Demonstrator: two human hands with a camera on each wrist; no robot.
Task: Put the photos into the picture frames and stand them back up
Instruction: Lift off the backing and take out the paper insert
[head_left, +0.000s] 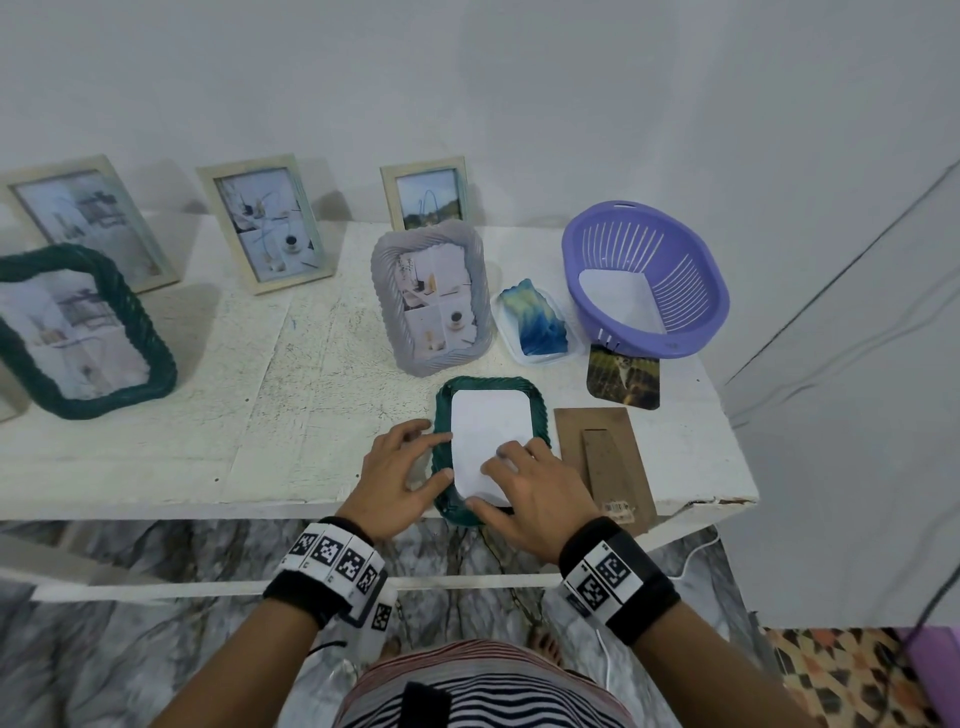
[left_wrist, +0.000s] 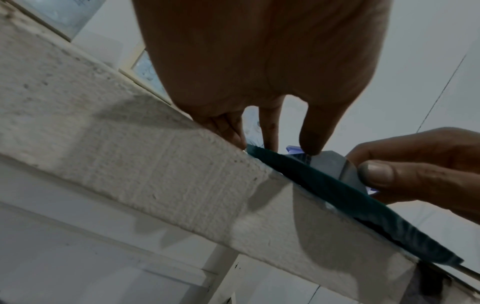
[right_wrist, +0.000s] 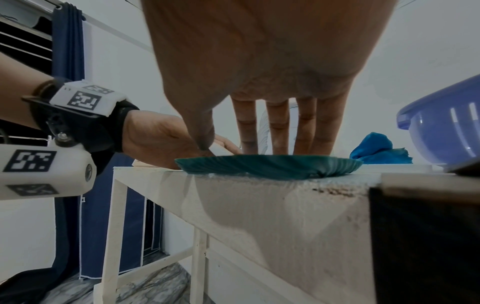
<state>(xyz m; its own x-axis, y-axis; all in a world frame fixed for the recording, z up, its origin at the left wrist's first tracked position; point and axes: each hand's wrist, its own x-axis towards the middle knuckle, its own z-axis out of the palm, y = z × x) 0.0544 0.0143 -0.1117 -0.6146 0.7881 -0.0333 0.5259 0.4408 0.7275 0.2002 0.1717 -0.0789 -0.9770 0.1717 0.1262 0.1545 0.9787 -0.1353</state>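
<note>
A dark green wavy-rimmed frame (head_left: 442, 415) lies face down at the table's front edge, slightly over it. A white photo back (head_left: 488, 426) sits inside the frame. My left hand (head_left: 410, 462) rests on the frame's left rim with its fingers spread. My right hand (head_left: 519, 478) presses straight fingers and thumb onto the sheet's lower part. In the right wrist view my right fingers (right_wrist: 278, 131) stand on the green frame (right_wrist: 267, 164). In the left wrist view my left fingertips (left_wrist: 270, 133) touch the green frame (left_wrist: 324, 185). A brown backing board (head_left: 597, 447) with a stand lies right of the frame.
A loose photo (head_left: 623, 387) lies by a purple basket (head_left: 691, 312) holding white paper. A blue cloth (head_left: 537, 322) sits in a clear tray. A grey frame (head_left: 431, 301) stands just behind; a large green frame (head_left: 78, 332) and three pale frames (head_left: 265, 223) stand left and back.
</note>
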